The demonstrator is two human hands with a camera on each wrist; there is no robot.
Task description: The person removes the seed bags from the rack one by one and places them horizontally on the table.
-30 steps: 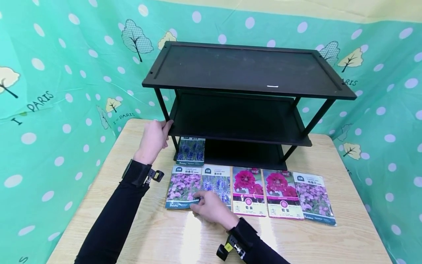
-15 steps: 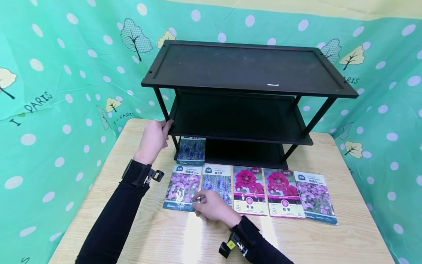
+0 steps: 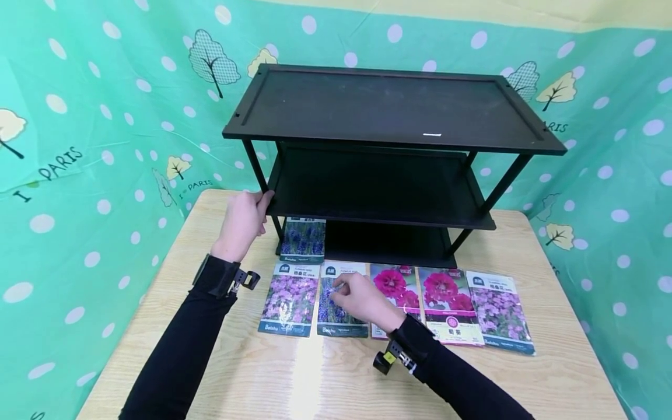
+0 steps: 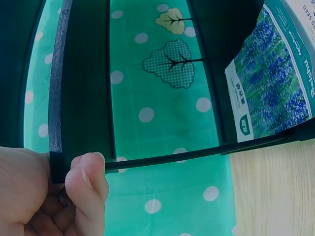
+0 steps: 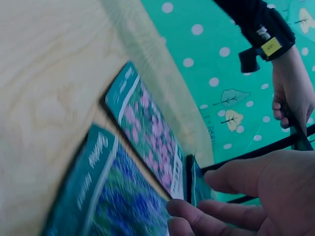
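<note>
In the head view my left hand point(image 3: 243, 219) grips the left edge of the middle tier of a black three-tier shelf rack point(image 3: 388, 111). Its thumb and fingers also show at that edge in the left wrist view. My right hand point(image 3: 364, 298) hovers over a blue-flowered seed packet point(image 3: 331, 318), thumb and fingers apart and nothing between them in the right wrist view. Left of that packet lies a pink-flowered seed packet point(image 3: 290, 297). Another blue-flowered seed packet point(image 3: 303, 242) stands on the bottom tier at the left, its top hidden by the middle tier.
Right of my right hand, in the same row on the wooden table point(image 3: 220, 361), lie a magenta-flowered packet point(image 3: 389, 283), partly covered by the hand, a second magenta-flowered packet point(image 3: 443, 291) and a pink-flowered packet point(image 3: 501, 315). A green dotted cloth point(image 3: 94, 186) hangs behind and at both sides.
My right hand has left the lower corner of the left pink-flowered packet and moved up and right over the blue-flowered one. The left hand keeps its hold on the rack.
</note>
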